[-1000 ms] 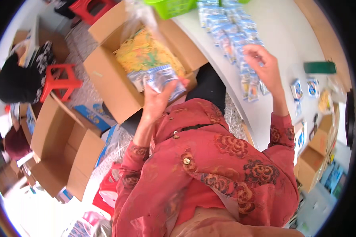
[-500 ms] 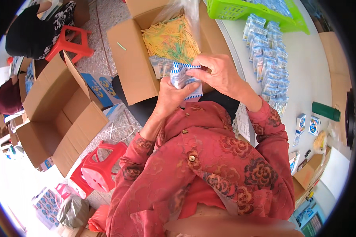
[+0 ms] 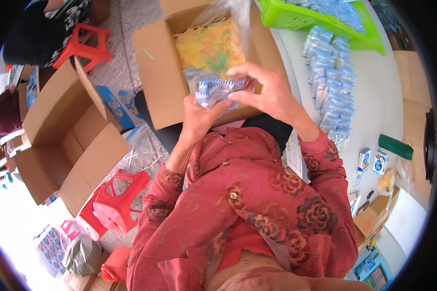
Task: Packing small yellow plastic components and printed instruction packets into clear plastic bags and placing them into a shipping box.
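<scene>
1. Head view: left hand (image 3: 198,119) is closed round a small bundle of blue-and-white sachets (image 3: 215,92), thumb across the near face.
2. Right hand (image 3: 272,94) is half curled at the bundle's right end, thumb by its edge. Blur there; can't tell if it's pinching.
3. Bundle is over the near edge of an open carton (image 3: 160,99), in front of the torso.
4. Step in hand, my read: gathering and evening up sachets. Next move calls for a firm left grip and aligned ends before the right hand lets go.
5. Carton holds thin yellow and green sticks (image 3: 209,51), with more sachets partly hidden by the hands and a clear plastic liner (image 3: 223,12) at the back.
6. To the right, table (image 3: 374,106) carries overlapping rows of sachets (image 3: 332,80); beyond them, a lime-green basket (image 3: 291,20).
7. Nearer on the table: dark green case (image 3: 395,147), just beside two small printed boxes (image 3: 380,163).
8. Left: second open carton (image 3: 90,169), red plastic stools (image 3: 124,201).
</scene>
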A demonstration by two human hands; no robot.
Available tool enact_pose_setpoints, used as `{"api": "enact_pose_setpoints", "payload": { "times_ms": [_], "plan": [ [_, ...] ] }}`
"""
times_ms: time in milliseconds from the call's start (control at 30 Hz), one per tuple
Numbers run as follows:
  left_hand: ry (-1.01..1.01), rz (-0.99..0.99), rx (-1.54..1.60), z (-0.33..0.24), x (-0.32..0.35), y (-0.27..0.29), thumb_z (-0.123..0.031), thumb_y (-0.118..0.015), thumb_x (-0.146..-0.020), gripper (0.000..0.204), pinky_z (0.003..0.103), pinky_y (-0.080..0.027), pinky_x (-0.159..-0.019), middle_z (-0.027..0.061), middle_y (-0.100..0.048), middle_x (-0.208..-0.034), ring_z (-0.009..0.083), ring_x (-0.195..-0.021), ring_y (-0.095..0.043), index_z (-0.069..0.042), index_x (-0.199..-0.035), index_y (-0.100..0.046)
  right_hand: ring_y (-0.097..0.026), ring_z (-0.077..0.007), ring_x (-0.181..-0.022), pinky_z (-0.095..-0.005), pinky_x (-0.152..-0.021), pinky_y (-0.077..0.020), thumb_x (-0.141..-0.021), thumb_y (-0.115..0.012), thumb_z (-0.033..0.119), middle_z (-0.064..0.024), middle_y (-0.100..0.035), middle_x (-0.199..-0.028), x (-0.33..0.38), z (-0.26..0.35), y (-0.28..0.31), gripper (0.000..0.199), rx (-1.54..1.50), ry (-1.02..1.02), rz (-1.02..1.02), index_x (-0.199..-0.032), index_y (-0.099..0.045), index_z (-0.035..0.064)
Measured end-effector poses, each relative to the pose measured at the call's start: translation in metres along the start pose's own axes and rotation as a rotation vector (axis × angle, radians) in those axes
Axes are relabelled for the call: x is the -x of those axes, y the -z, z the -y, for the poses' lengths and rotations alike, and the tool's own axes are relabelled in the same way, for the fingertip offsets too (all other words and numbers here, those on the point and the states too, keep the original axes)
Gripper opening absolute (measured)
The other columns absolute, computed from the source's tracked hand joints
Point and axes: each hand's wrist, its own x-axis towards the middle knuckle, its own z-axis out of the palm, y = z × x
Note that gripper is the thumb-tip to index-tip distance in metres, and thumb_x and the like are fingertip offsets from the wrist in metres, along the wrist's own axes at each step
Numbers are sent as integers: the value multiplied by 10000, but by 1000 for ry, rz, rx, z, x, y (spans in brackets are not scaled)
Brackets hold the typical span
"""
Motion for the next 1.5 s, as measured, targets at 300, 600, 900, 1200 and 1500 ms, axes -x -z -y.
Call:
{"api": "enact_pose_setpoints", "payload": {
  "times_ms": [300,600,900,1200,1500],
  "plan": [
    [18,49,32,-6,3,3,-27,-663,-739,208,213,-467,-685,23,-632,-834,63,-752,-568,17,-938,-622,-526,-301,-617,-345,-538,-408,-714,-657,113,-125,-528,-673,0,-21,-5,174,206,168,39,-790,-542,7],
    [49,-54,-26,5,-4,10,6,-703,-674,215,229,-476,-652,17,-620,-797,78,-696,-564,4,-871,-616,-562,-167,-726,-270,-632,-440,-710,-636,7,-59,-578,-787,-8,-11,0,184,14,111,144,-882,-571,25],
    [40,-88,68,19,-7,17,-23,-701,-686,163,209,-465,-601,4,-625,-769,56,-670,-557,-5,-832,-631,-569,-191,-776,-289,-654,-486,-632,-698,50,-53,-526,-938,-2,0,-9,334,341,367,-15,-936,-561,70],
    [71,-100,103,20,-7,20,-50,-700,-690,147,207,-464,-594,-4,-628,-742,48,-652,-554,-10,-820,-642,-584,-183,-774,-272,-629,-499,-672,-632,47,-47,-529,-939,-3,-9,-22,273,582,540,-40,-939,-580,32],
    [163,-57,140,23,0,20,-61,-696,-702,142,213,-463,-586,0,-615,-742,54,-653,-551,-6,-817,-633,-589,-200,-709,-289,-591,-491,-683,-621,26,-64,-552,-919,1,-18,-21,182,507,587,75,-861,-585,21]
  ]
}}
